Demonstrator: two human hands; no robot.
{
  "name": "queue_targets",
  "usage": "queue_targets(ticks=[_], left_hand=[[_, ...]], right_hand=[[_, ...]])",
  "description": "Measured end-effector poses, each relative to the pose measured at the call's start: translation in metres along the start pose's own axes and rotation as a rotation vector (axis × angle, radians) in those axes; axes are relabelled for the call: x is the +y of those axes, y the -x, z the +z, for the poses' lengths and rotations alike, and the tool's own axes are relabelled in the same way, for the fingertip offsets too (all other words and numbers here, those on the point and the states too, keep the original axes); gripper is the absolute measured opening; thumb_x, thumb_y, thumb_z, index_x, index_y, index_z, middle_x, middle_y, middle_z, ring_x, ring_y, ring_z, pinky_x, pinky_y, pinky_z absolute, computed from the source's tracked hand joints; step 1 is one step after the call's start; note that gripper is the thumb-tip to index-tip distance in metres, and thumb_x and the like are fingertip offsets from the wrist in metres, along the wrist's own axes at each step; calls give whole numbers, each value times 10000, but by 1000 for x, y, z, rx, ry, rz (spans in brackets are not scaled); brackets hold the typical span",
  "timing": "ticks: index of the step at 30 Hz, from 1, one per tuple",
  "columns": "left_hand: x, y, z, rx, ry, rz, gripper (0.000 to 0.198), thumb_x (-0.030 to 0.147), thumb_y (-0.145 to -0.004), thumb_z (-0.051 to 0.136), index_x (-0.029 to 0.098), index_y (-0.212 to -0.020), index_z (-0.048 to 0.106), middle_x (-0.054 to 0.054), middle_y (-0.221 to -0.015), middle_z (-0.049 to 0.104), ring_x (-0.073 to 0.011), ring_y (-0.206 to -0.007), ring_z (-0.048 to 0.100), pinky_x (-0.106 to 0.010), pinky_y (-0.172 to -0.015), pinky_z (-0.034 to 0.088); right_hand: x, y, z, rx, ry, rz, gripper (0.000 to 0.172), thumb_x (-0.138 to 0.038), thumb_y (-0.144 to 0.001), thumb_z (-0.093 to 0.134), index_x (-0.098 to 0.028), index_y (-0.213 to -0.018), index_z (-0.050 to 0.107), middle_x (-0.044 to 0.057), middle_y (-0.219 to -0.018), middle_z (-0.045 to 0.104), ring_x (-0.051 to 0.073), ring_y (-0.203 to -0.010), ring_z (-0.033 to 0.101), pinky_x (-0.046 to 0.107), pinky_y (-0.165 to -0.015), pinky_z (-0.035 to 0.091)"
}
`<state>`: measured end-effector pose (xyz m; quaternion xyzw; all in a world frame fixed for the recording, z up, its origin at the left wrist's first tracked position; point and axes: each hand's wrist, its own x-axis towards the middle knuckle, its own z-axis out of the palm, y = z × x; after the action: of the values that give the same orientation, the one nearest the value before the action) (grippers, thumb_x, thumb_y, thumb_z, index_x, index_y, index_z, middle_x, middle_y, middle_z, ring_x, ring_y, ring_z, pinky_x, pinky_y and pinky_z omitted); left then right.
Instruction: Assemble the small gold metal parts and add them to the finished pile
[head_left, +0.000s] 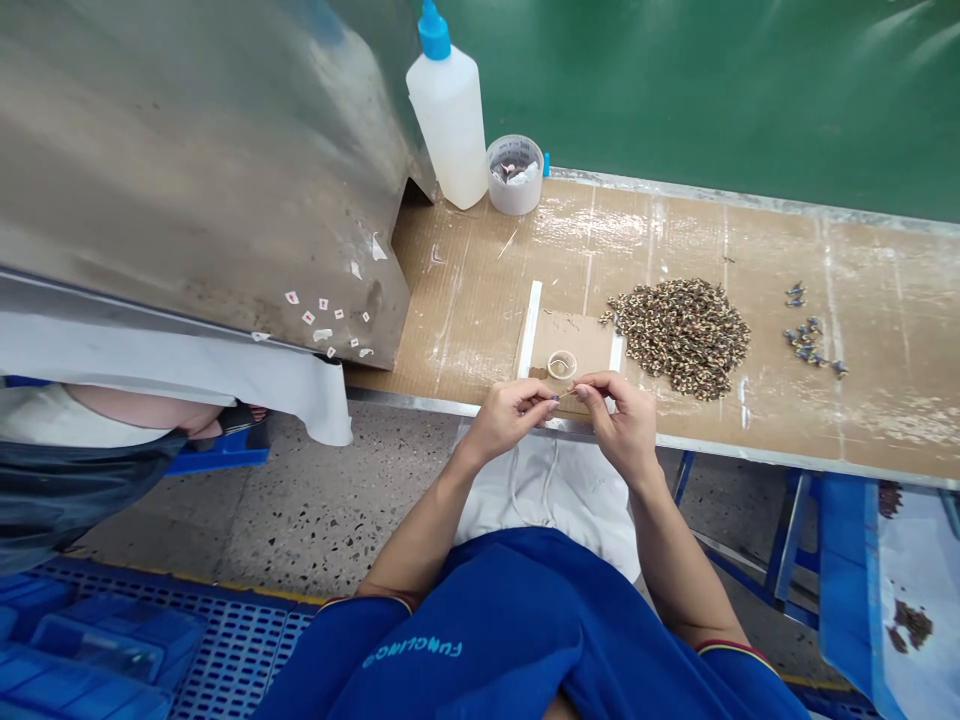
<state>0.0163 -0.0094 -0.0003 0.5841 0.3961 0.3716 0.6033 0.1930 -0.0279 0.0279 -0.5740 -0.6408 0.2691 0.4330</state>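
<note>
Right hand (613, 425) with thin pin (568, 392), tip toward left hand (506, 420)

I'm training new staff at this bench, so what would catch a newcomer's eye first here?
The large heap of small speckled brown-and-cream pieces stands out, on the cardboard-covered bench right of centre. Behind it, at the far edge, rises a tall white plastic bottle with a blue cap. At the front edge, the left hand and right hand pinch a tiny piece.
</note>
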Motion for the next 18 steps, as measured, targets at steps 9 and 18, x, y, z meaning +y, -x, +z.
queue_targets(ticks=[9,18], left_hand=[[-1,-1,-3,-12,90,-11,273,405,-871,707,132,-867,696,-31,-765,663,-117,-633,658,-204,-575,575],[-2,-1,-3,-13,130,-32,251,385,-851,730,139,-878,688,-35,-801,685,-128,-673,686,-218,-608,595]], right_hand=[[-2,1,2,0,16,-95,187,-310,-977,567,-240,-858,693,34,-775,745,179,-673,683,294,-635,547],[-5,2,1,-39,30,-120,170,-290,-977,559,-248,-868,683,39,-805,741,193,-728,694,315,-663,549]])
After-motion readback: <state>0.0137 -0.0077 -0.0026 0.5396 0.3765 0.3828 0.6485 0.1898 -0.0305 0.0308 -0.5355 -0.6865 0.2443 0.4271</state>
